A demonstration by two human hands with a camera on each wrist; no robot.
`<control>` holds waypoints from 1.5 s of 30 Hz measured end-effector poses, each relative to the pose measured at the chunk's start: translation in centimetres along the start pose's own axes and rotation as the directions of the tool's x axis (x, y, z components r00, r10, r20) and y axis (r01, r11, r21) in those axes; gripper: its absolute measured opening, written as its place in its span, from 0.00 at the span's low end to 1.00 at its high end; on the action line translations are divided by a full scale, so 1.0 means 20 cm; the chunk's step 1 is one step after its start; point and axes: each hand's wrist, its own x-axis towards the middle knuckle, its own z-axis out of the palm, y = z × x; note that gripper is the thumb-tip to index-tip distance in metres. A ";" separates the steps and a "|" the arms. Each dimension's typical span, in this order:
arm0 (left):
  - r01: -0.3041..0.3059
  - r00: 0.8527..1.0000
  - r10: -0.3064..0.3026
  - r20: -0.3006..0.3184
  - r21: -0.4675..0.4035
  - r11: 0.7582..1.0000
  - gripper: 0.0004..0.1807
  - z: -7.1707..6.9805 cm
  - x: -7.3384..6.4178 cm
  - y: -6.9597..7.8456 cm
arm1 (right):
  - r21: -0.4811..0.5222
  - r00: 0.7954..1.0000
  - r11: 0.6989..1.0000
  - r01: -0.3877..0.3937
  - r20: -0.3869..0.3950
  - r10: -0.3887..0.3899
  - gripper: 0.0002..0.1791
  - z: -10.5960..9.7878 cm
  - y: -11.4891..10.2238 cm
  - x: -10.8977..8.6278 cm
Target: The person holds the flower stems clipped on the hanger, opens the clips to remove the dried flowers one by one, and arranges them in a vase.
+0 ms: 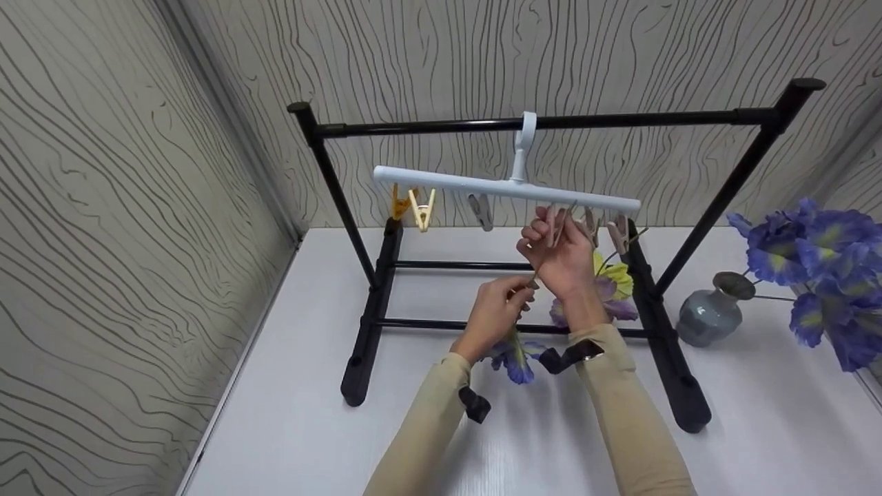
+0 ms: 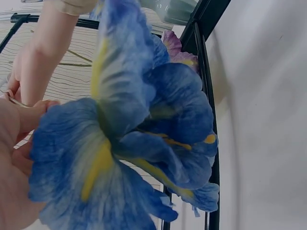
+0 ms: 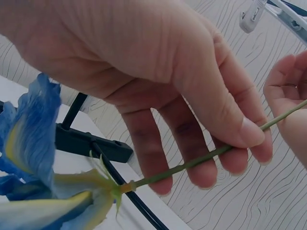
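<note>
The left hand (image 1: 497, 306) pinches the thin green stem (image 3: 192, 164) of an artificial blue iris (image 1: 515, 359) between thumb and fingers. Its bloom hangs head down and fills much of the left wrist view. Just above, the right hand (image 1: 565, 258) grips a pink clothespin (image 1: 555, 227) under the right half of a light blue hanger (image 1: 448, 180). Fingers partly cover that clothespin. Behind the right wrist hangs a purple and yellow iris (image 1: 613, 286), its stem running up by another pink clothespin (image 1: 619, 235).
The hanger hooks over the top bar (image 1: 441, 127) of a black rack and slopes down to the right. Orange (image 1: 400, 202), pale yellow (image 1: 422, 211) and grey (image 1: 481, 212) clothespins hang along its left part. Right of the rack, a grey-blue vase (image 1: 710, 317) holds several blue irises (image 1: 820, 241).
</note>
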 end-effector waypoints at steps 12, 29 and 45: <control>-0.021 0.999 0.017 0.052 0.087 0.996 0.08 -0.05 -0.03 0.01 | 0.171 0.998 0.984 -0.051 0.052 0.043 0.18 0.00 -0.04 0.01; -0.085 0.993 0.117 -0.034 0.494 0.865 0.09 -0.19 -0.09 -0.01 | -0.667 0.910 0.636 -0.388 -0.386 0.150 0.27 0.02 -0.15 -0.08; -0.271 0.947 0.304 0.102 0.762 0.588 0.18 -0.25 -0.10 -0.02 | -0.901 0.829 -0.155 -0.405 -0.433 0.355 0.09 0.09 -0.24 -0.23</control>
